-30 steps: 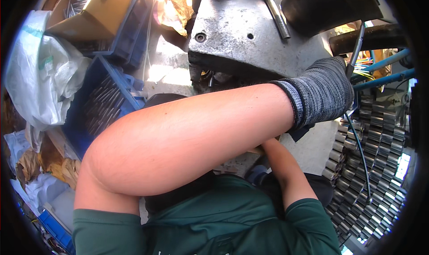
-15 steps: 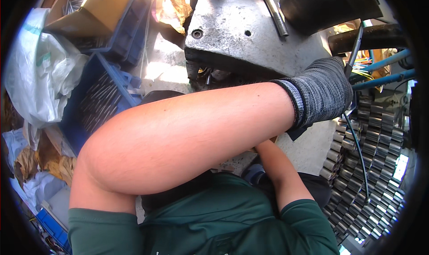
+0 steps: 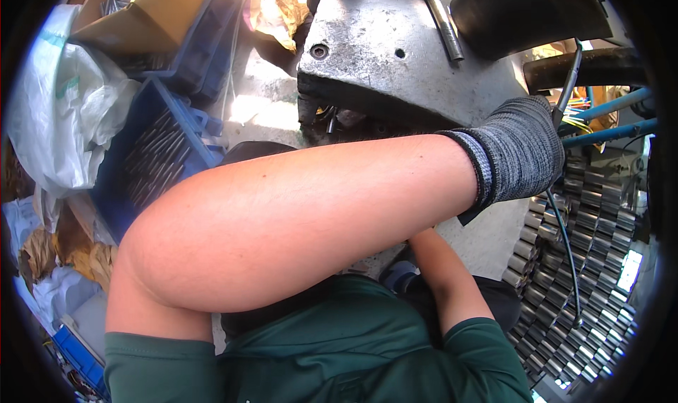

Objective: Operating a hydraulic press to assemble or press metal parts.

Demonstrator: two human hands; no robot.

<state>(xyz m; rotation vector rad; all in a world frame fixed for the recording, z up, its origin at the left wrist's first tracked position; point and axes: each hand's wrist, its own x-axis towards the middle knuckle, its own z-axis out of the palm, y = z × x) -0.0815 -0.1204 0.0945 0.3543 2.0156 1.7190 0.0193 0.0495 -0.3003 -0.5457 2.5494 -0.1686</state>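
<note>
My left forearm reaches across the view to the right. My left hand (image 3: 526, 149), in a grey and black knit glove, is over at the right, beside the metal block. Its fingers are turned away and hidden. A thin black rod or cable (image 3: 567, 251) emerges below the glove and ends in a small knob; a thicker black length (image 3: 569, 81) rises above it. Whether the fingers grip it cannot be made out. Of my right arm only the forearm shows, lower right of centre; my right hand is hidden behind the left forearm.
A worn metal block (image 3: 381, 28) carries a steel bar (image 3: 442, 23) and a dark curved piece (image 3: 530, 14). Stacked steel cylinders (image 3: 586, 262) fill the right. At left are a blue bin (image 3: 194, 131) of metal rods, a cardboard box (image 3: 166, 18) and a plastic bag (image 3: 67, 113).
The gloved left hand has shifted slightly right and down in the picture, and the metal block appears a little further right too. The upper black length has shifted with the glove.
</note>
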